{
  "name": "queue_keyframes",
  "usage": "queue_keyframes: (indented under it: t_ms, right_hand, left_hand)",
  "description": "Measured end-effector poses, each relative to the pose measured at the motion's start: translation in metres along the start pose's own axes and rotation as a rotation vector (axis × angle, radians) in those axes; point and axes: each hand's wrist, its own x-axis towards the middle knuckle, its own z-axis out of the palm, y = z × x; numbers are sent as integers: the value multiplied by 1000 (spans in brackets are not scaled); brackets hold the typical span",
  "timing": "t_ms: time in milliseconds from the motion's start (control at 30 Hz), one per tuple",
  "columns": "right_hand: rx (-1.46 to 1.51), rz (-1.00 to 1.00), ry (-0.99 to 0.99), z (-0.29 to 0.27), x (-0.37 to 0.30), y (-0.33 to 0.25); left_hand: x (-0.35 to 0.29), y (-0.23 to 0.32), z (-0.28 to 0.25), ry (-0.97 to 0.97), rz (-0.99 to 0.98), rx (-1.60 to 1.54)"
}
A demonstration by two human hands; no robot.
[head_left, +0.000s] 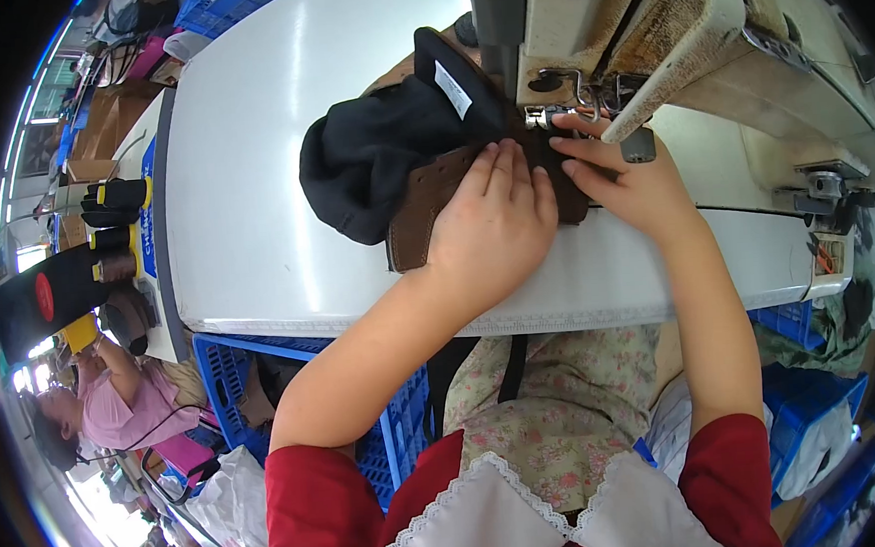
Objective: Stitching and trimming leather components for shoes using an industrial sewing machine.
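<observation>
A brown leather shoe upper (pixel 414 213) with eyelet holes and a soft black lining (pixel 366 163) lies on the white sewing machine table. A white label (pixel 453 89) shows on the lining. The inner part of the upper reaches the metal presser foot (pixel 538 117). My left hand (pixel 489 220) lies flat on the brown leather, its fingers stretched toward the foot. Just right of the foot is my right hand (pixel 638 186), fingers extended and apart, their tips at the leather's edge. The needle point is too small to make out.
The sewing machine head (pixel 684 48) overhangs from the upper right. Below the table's front edge stands a blue crate (pixel 226 382); another blue bin (pixel 807 416) is at the lower right. At far left, a person in pink (pixel 130 413) works beside thread spools (pixel 117 198).
</observation>
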Motion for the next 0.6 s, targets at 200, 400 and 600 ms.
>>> queue_keyframes:
  t_ms: [200, 400, 600]
  right_hand:
    - [-188, 35, 101, 14, -5, -19]
    - [-148, 68, 137, 20, -6, -25]
    - [-136, 95, 193, 13, -13, -23]
  left_hand:
    - [2, 3, 1, 16, -25, -17]
    - [2, 5, -25, -60, -62, -62]
    - [9, -124, -99, 29, -776, -651]
